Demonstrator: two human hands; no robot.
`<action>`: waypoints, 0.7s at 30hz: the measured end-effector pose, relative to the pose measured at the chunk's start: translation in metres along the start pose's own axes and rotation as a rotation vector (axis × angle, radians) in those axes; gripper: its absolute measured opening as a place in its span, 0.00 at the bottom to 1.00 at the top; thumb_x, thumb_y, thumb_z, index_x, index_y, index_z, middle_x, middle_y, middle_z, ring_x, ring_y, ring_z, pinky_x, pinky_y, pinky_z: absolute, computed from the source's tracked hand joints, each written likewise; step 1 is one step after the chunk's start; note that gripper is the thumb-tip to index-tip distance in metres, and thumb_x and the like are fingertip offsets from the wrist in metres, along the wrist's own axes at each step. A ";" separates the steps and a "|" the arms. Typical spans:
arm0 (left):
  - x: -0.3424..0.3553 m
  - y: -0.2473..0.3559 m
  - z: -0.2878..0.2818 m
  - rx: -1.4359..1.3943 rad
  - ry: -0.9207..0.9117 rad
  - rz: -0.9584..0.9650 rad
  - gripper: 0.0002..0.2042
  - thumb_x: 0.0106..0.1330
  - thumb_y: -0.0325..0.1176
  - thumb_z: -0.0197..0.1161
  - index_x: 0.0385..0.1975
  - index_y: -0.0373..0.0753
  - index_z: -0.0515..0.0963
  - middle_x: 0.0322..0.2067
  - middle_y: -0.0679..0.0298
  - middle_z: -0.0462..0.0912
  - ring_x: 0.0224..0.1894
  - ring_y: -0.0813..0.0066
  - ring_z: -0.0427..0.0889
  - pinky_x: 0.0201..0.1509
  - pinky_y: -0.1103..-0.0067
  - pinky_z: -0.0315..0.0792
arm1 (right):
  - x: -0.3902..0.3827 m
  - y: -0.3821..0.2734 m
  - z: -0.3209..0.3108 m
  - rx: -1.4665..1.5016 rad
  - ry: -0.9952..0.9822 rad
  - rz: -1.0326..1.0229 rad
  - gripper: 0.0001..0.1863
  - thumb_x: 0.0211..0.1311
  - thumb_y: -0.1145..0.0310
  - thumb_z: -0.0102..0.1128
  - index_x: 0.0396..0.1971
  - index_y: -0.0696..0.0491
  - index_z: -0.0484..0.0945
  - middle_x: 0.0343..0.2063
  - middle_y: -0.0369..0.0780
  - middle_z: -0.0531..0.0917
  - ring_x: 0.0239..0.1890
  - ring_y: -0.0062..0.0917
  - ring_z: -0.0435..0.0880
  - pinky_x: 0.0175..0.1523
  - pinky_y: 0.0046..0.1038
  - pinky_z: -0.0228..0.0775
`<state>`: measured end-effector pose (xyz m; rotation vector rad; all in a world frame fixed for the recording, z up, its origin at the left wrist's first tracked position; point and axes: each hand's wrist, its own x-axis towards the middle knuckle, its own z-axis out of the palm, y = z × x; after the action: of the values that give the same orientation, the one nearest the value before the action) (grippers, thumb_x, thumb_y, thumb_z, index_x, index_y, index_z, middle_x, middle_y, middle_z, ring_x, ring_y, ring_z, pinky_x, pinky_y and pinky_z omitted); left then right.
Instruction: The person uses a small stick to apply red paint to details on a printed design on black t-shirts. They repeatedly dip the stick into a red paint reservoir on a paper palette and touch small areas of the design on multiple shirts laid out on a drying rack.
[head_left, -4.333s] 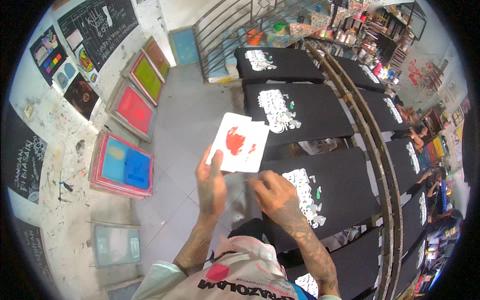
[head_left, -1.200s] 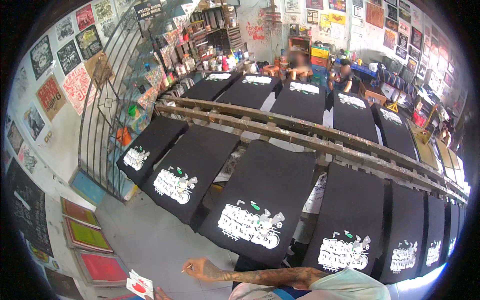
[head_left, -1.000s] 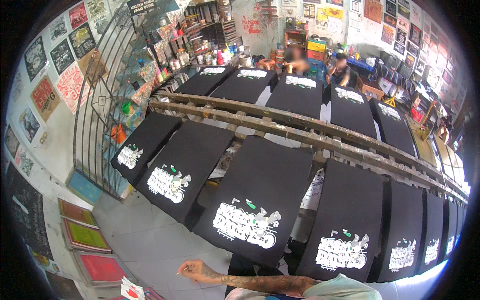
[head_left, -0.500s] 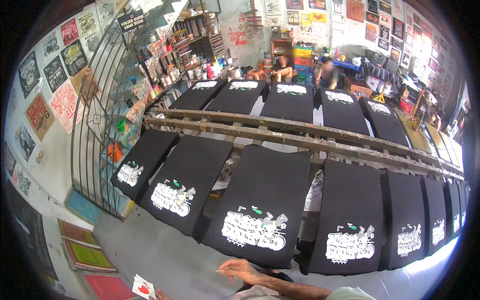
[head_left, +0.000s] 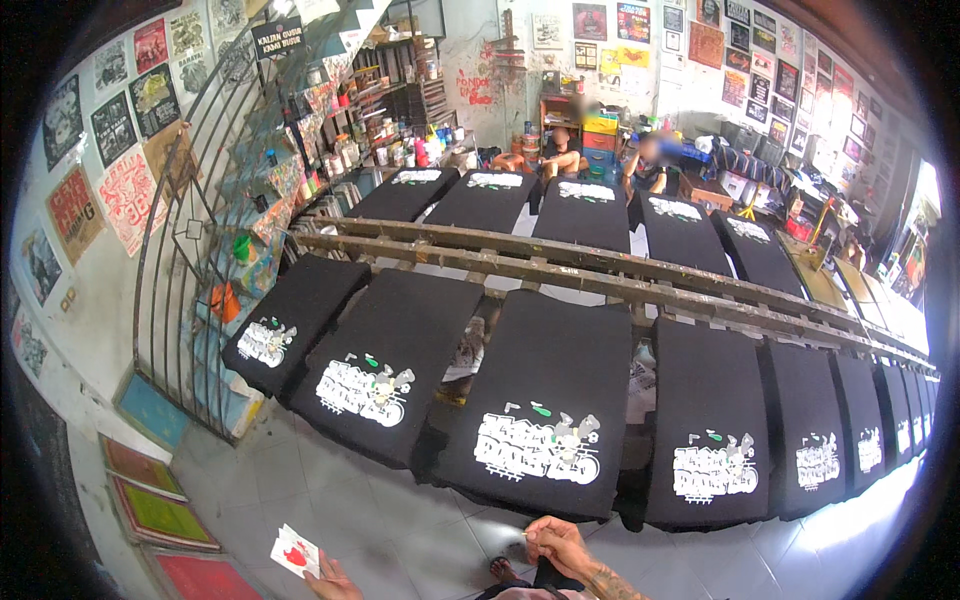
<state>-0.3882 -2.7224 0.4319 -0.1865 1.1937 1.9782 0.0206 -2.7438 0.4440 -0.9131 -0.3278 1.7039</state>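
My left hand (head_left: 338, 583) comes in at the lower edge and pinches a white card (head_left: 294, 551) that bears a wet-looking red blot. Further right, my right hand (head_left: 560, 545) is closed round a thin pale stick (head_left: 519, 534), whose tip points left; its exact kind is too small to tell. Just beyond that hand lies a black shirt (head_left: 548, 375) stretched flat on a board, with a white lettered print (head_left: 535, 447) and small green and grey parts at its near end. Neither hand touches the shirt.
Several similar black shirts (head_left: 710, 400) line both sides of a long wooden rail (head_left: 560, 275). A metal stair railing (head_left: 190, 260) rises at left, above coloured framed screens (head_left: 160, 510) leaning near the wall. Two people (head_left: 562, 160) sit at the back beside coloured drawers (head_left: 600, 142).
My right hand has moved right with the stick, its fingers curling more closely. My left hand and the card have come further into view. The whole view has shifted slightly.
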 end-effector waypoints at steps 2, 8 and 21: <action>-0.002 -0.005 -0.006 -0.046 -0.024 -0.014 0.27 0.72 0.44 0.53 0.69 0.46 0.61 0.67 0.60 0.67 0.70 0.58 0.62 0.66 0.57 0.69 | -0.009 0.006 0.008 -0.014 0.014 -0.056 0.04 0.63 0.78 0.63 0.37 0.61 0.78 0.27 0.43 0.83 0.25 0.26 0.82 0.29 0.28 0.77; 0.024 -0.024 -0.015 0.063 -0.127 0.102 0.29 0.74 0.51 0.44 0.71 0.46 0.57 0.65 0.68 0.68 0.66 0.75 0.69 0.62 0.71 0.64 | -0.023 -0.007 0.026 -0.072 0.004 -0.219 0.05 0.65 0.78 0.61 0.37 0.61 0.76 0.30 0.46 0.84 0.25 0.29 0.84 0.30 0.31 0.80; -0.010 -0.076 -0.036 0.199 -0.036 0.003 0.27 0.75 0.50 0.43 0.70 0.45 0.58 0.65 0.65 0.68 0.67 0.74 0.67 0.60 0.71 0.65 | 0.003 -0.104 -0.033 -0.237 0.236 -0.587 0.03 0.64 0.77 0.60 0.36 0.59 0.76 0.25 0.38 0.79 0.22 0.22 0.80 0.27 0.26 0.77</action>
<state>-0.3376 -2.7389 0.3657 -0.0477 1.3587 1.8432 0.1166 -2.7133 0.4871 -1.0529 -0.5826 1.0227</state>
